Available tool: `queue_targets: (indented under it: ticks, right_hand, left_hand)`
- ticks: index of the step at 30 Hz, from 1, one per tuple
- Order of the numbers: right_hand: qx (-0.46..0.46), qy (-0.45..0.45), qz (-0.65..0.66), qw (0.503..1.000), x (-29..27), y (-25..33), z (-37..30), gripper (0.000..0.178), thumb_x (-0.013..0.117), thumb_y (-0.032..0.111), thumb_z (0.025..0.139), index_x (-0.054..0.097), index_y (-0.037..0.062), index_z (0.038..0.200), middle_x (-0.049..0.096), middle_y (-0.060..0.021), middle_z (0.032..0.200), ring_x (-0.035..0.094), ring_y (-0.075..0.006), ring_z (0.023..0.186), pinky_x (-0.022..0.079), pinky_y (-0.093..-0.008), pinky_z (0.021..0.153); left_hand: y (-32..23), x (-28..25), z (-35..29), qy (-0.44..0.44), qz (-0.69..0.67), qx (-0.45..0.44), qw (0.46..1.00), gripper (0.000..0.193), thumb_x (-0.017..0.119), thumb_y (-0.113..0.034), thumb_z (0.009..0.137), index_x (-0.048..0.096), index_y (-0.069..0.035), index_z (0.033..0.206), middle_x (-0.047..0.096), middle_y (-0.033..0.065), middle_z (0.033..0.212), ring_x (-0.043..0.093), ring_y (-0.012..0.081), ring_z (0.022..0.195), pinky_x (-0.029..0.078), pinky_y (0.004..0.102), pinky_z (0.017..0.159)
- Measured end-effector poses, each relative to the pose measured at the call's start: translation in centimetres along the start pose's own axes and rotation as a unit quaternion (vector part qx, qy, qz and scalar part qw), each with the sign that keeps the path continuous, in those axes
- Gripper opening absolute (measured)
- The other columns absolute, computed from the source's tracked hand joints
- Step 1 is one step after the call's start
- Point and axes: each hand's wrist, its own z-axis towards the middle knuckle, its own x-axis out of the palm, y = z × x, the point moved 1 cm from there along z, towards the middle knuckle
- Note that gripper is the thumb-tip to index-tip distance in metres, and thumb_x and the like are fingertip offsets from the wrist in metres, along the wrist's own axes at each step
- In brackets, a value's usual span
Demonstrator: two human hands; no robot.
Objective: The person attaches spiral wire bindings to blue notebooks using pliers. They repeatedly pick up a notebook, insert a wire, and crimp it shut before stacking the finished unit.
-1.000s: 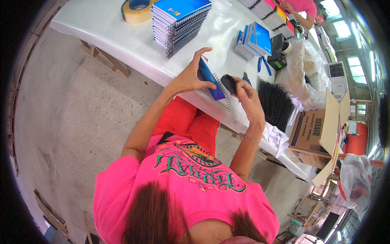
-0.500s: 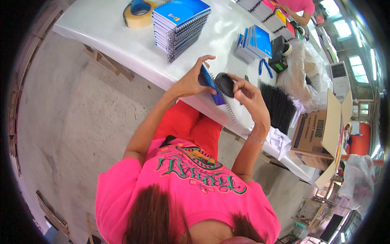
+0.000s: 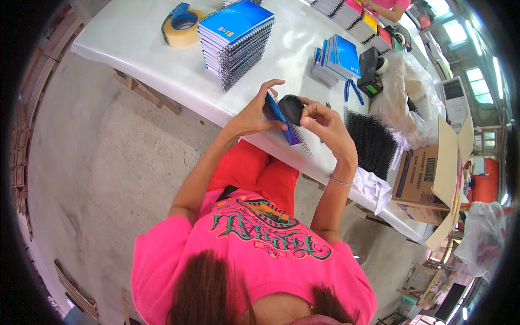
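Observation:
Above the table's near edge, my left hand (image 3: 253,116) grips a small blue notebook (image 3: 294,135), thumb on one side and fingers on the other. A wire spiral (image 3: 306,148) runs along the notebook's edge, its loose end sticking out past the lower corner. In the fingers of my right hand (image 3: 329,129) is a black round disc-like piece (image 3: 291,110), held against the spiral. The fingertips behind this disc are partly hidden. Just beyond my left hand stands a stack of blue spiral notebooks (image 3: 236,24).
A tape dispenser (image 3: 183,33) lies left of the stack. To the right are a smaller notebook pile (image 3: 344,57), blue-handled pliers (image 3: 354,92), black spirals (image 3: 371,142), a plastic bag (image 3: 405,92) and an open carton (image 3: 416,176). A co-worker's arm (image 3: 391,13) shows at the far side.
The black disc and my right hand have shifted slightly up and left along the spiral. My left hand still holds the notebook, and the whole view has moved a little.

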Motion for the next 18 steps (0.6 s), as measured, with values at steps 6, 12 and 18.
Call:
queue_targets:
  ticks: [6,12,18]
  right_hand:
    - [-0.028,-0.05,-0.062,0.996,-0.1,-0.8,1.6,0.03,0.077,0.029,0.082,0.065,0.0018,0.089,0.061,-0.0135,0.122,0.058,-0.0146,0.085,0.046,-0.0279,0.083]
    - [-0.107,-0.298,-0.216,0.924,-2.5,-6.5,2.5,0.05,0.075,0.033,0.084,0.057,0.0058,0.123,0.059,-0.0201,0.12,0.054,-0.036,0.115,0.039,-0.0417,0.1]
    - [0.062,-0.344,-0.423,0.836,-1.5,-10.6,-2.1,0.059,0.067,0.036,0.089,0.047,0.0069,0.137,0.046,-0.0237,0.134,0.04,-0.0416,0.126,0.029,-0.0539,0.105]
  left_hand:
    - [0.7,0.5,0.0,0.005,0.007,0.002,1.0,0.11,0.094,-0.029,0.058,0.03,-0.017,0.147,0.045,0.0114,0.116,0.047,0.0232,0.108,0.038,0.0336,0.097]
    - [0.7,2.1,-0.5,-0.111,0.046,0.007,0.993,0.072,0.073,-0.025,0.088,0.031,-0.008,0.144,0.044,0.0144,0.133,0.047,0.0267,0.115,0.037,0.0382,0.102]
    - [-0.4,3.0,-0.9,-0.175,0.06,0.044,0.982,0.039,0.058,-0.023,0.098,0.046,-0.004,0.13,0.052,0.0134,0.123,0.049,0.0242,0.11,0.038,0.0349,0.098]
